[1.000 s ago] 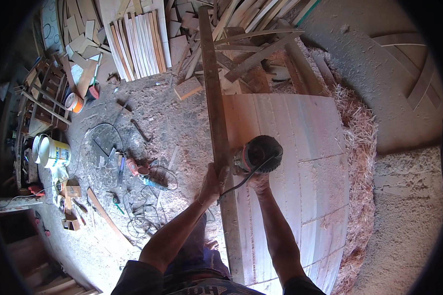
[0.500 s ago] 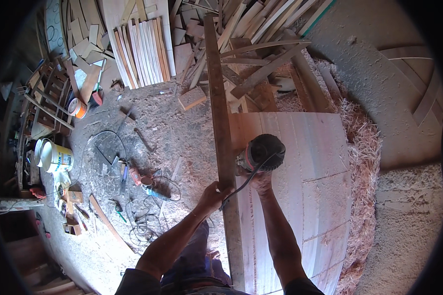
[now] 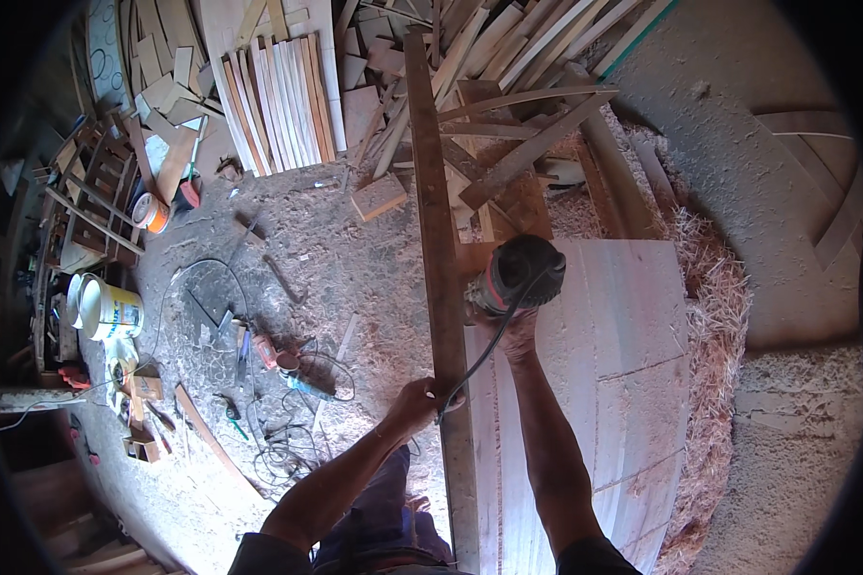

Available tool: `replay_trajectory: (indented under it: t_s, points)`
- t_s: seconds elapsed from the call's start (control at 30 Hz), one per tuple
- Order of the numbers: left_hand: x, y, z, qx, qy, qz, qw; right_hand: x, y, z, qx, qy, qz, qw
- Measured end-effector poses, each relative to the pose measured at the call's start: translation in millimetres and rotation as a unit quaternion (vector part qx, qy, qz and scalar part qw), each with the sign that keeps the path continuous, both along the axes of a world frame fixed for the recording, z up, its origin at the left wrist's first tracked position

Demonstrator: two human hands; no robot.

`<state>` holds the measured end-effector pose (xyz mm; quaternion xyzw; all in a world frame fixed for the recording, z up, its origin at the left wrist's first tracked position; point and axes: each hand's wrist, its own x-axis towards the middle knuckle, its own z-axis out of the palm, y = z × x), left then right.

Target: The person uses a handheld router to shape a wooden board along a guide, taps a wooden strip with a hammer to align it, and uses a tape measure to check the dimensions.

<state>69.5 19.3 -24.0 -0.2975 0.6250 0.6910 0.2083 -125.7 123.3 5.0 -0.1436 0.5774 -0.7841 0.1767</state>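
My right hand [image 3: 516, 333] is wrapped round a corded power tool [image 3: 527, 271] with a round black top and a red band. Its working end is hidden beneath the body. The tool stands at the far edge of a pale panel of joined boards [image 3: 633, 326], close against a long brown wooden beam [image 3: 435, 259]. My left hand [image 3: 415, 404] is closed at the beam's left edge, its fingertips over the top. From the tool, a black cord [image 3: 489, 353] crosses the beam and bends down beside my left fingers.
Scrap boards [image 3: 537, 144] lie heaped beyond the panel. Shavings [image 3: 714, 297] bank along its right side. On the floor at left are another power tool [image 3: 278, 359], tangled cords [image 3: 283, 450], a white bucket [image 3: 110, 309] and an orange-and-white tub [image 3: 151, 213].
My right hand has pushed the power tool away from me along the beam, up to the panel's far edge. My left hand stays on the beam. The view has shifted slightly.
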Motion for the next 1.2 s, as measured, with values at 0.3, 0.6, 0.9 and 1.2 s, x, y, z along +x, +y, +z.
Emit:
replay_trajectory:
  t_s: [0.3, 0.6, 0.9, 1.2]
  points:
    - [-0.7, 3.6, 8.1, -0.009, 0.004, -0.014, 1.000, -40.6, -17.3, -13.6, 0.107, 0.135, -0.019, 0.985]
    - [-1.9, 1.2, 8.7, -0.002, 0.007, -0.030, 1.000, -71.6, -38.2, -15.5, 0.153, 0.175, -0.038, 0.972]
    - [2.7, 3.5, -0.8, -0.010, 0.017, -0.019, 1.000, -94.2, -61.4, -4.7, 0.134, 0.244, -0.081, 0.957]
    - [6.8, 9.2, -19.6, -0.024, 0.055, 0.009, 0.998, -52.6, -33.4, -12.1, 0.052, 0.098, -0.037, 0.993]
